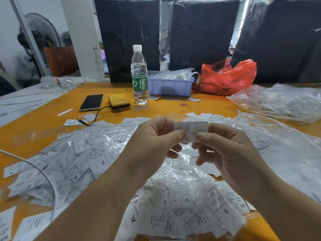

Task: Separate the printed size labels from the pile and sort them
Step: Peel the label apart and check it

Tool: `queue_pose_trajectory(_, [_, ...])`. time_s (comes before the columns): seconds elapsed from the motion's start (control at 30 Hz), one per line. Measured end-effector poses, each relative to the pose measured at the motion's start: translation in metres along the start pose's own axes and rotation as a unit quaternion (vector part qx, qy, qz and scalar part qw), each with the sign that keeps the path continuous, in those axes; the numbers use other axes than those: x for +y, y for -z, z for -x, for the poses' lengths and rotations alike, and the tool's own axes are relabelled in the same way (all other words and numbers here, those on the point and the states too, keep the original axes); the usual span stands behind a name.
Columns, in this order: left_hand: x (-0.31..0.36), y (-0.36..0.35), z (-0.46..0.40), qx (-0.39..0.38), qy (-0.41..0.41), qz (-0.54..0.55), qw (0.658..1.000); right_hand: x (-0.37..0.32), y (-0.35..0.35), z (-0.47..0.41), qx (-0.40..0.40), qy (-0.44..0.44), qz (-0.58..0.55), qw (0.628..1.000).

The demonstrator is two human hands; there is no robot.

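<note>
White paper still covers most of your orange table (43, 117), so by the look of it you are near the start: the pile of printed size labels (83, 162) spreads from the far left edge across to your right forearm, tangled with loose clear plastic film, and tags marked XL, S and XS lie mixed at all angles with no tidy stack by size anywhere that I can make out. To the left a white cable crosses the heap; further back sit a phone (92, 102), a yellow power bank (119, 101), a water bottle (139, 75), a blue tray (171, 86) with bagged material in it and a red plastic bag (227, 77). Whether that tray holds labels you have already sorted cannot be told. Now the grip: your left hand (152, 145) pinches one label (191, 130) between thumb and forefinger at its left lower edge, the other fingers curled under. Your right hand (224, 148) pinches the same label from the right, thumb on the front. The label is lifted above the middle of the pile, print towards you, but its size mark is too blurred to read.
</note>
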State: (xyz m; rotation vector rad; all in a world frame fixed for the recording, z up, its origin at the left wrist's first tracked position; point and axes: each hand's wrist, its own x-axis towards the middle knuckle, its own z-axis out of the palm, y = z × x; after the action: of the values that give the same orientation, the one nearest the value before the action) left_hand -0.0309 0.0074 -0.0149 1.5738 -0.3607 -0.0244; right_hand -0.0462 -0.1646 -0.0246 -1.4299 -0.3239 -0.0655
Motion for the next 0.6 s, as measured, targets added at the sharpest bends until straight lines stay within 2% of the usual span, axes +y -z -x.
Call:
queue_pose_trajectory(0.17, [-0.0004,-0.0004,0.0004,-0.005,-0.001,0.0,1.0,-0.001,-0.0044,0.0024,0.03,0.043,0.06,0.997])
queue_pose_trajectory(0.3, [-0.0009,0.0015,-0.0013,0.012,0.004,-0.001,1.0,0.0004,-0.0039,0.0005,0.015,0.019,0.01,1.0])
queue_pose_trajectory(0.6, [-0.0008,0.0032,-0.0027,0.029,0.004,-0.017,0.999,0.0011,-0.0053,-0.0001,0.048,0.011,0.093,0.994])
